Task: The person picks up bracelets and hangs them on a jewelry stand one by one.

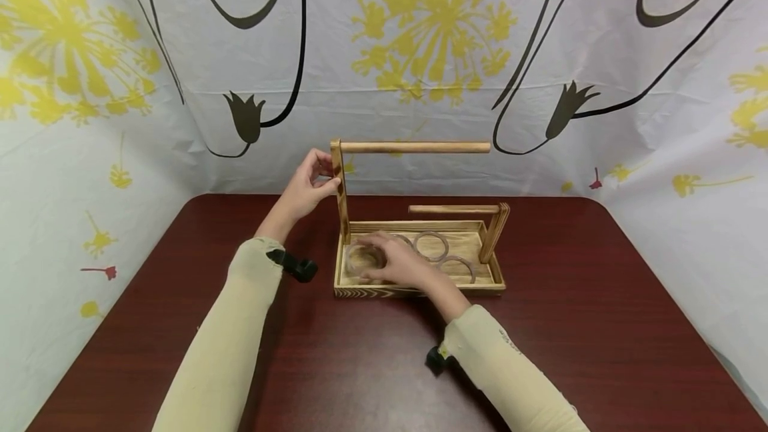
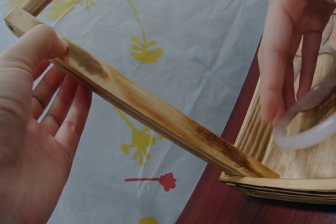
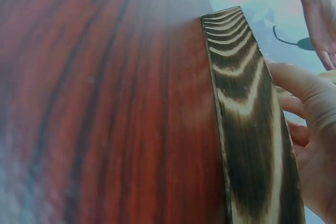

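A wooden bangle stand has a shallow tray (image 1: 420, 291), a tall post (image 2: 142, 98) at its left with a long bar (image 1: 414, 147), and a short post (image 1: 495, 235) at its right with a shorter bar (image 1: 453, 209). My left hand (image 1: 306, 187) grips the tall post high up, thumb on one face and fingers behind. Inside the tray's left end, my right hand (image 1: 399, 263) holds a pale translucent bangle (image 2: 310, 137), which is tilted in the left wrist view. The tray wall (image 3: 249, 129) partly hides that hand in the right wrist view.
More translucent bangles lie in the tray, one (image 1: 447, 246) near its middle and another (image 1: 459, 259) towards the right. The stand is on a dark red wooden table (image 1: 360, 365). A patterned cloth (image 1: 300, 52) hangs behind and at both sides.
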The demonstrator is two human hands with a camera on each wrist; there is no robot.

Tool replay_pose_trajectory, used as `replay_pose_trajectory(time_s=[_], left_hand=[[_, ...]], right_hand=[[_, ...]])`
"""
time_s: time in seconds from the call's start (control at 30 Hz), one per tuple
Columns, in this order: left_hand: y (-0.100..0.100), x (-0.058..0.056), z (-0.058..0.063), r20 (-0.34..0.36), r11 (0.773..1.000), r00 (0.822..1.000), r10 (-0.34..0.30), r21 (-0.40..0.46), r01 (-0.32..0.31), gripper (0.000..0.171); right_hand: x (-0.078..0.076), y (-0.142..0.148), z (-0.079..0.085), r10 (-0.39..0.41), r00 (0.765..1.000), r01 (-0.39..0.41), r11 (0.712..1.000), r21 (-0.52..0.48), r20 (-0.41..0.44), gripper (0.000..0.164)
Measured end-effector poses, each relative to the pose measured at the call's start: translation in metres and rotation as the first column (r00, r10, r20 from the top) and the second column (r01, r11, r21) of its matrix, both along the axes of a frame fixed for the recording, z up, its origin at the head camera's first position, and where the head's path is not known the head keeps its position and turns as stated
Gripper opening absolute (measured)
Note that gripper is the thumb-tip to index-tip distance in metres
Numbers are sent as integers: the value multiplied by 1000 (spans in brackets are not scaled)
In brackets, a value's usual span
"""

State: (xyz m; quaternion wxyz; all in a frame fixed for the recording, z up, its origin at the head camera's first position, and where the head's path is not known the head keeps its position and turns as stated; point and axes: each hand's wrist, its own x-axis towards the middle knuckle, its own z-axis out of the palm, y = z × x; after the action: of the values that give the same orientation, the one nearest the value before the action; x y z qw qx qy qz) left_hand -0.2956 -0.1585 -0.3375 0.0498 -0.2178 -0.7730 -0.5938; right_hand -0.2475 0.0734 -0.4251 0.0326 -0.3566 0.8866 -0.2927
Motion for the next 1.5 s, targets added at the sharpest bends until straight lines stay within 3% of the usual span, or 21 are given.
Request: replay_pose_trajectory(time_s=[0.37,0.97,1.23,1.5], left_hand=[[-1,-1,2,-11,1000,1000,0,11,1,28],[-1,-2,0,-5,999,1000,6,32,-6,28],[0,-2,0,-11,999,1000,5,37,-5,28],[0,-1,-2,-17,1000,1000,6,24,-5,29]], right_hand=[[2,7,10,-13,997,22,994,-111,82,71],[10,11,17,-17,1000,17,979,-205,3,69],[16,14,22,14,1000,-11,957,-291,9,69],[21,17,27,71,995,-36,911,-412,70,69]])
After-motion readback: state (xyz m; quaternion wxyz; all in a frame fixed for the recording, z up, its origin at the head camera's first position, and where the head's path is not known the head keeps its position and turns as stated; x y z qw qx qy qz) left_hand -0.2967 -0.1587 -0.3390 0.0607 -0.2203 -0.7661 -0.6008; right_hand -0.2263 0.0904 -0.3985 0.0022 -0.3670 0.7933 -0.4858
